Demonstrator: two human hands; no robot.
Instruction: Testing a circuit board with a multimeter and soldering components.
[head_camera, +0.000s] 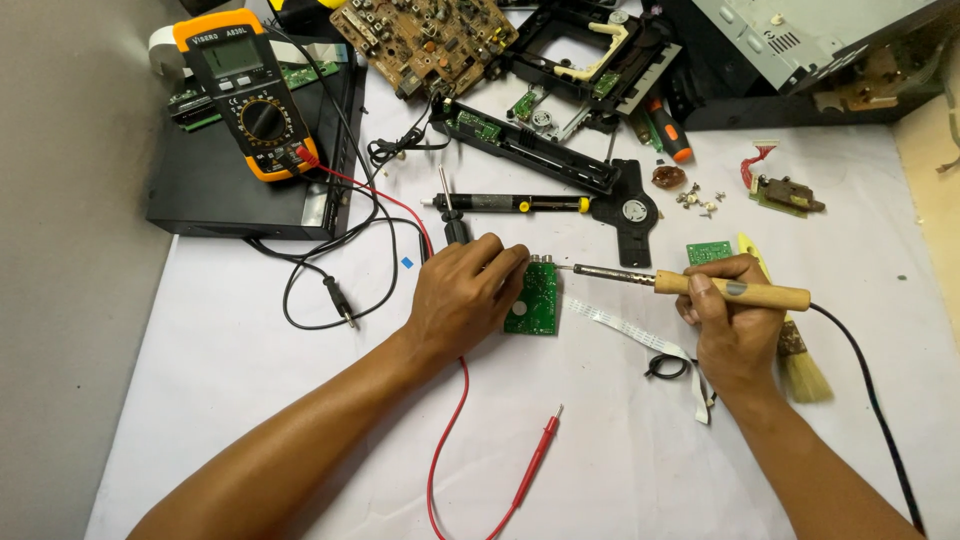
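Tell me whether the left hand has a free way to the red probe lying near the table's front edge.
Probably yes: the red probe lies uncovered just below the left hand, but that hand rests on the green circuit board.

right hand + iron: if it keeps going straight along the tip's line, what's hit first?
The right hand aims the wooden-handled soldering iron leftward. First in line, probably: the metal connectors at the top edge of the small green circuit board, pinned by the left hand. Tip height unclear.
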